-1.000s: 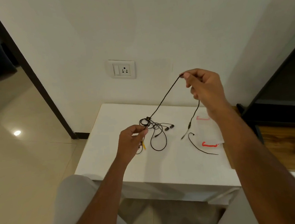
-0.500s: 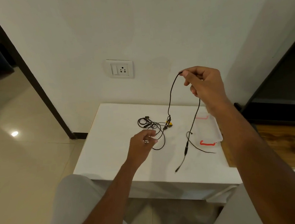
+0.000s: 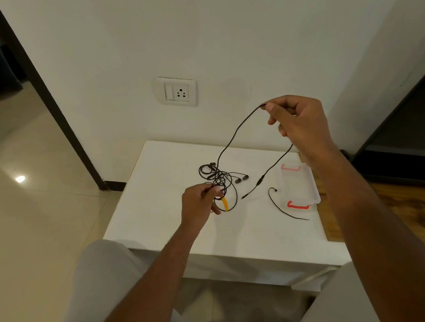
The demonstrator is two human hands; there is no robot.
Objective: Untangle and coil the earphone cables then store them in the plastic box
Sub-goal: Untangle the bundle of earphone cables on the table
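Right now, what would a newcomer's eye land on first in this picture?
The raised right hand pinches a black cable in mid-air, before the wall. Lower left, the left hand grips the tangle of earphone cords at the middle of the white table. A clear plastic box with red clasps sits at the table's right edge.

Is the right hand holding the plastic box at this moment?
No, the right hand pinches a black cable, while the plastic box sits on the table.
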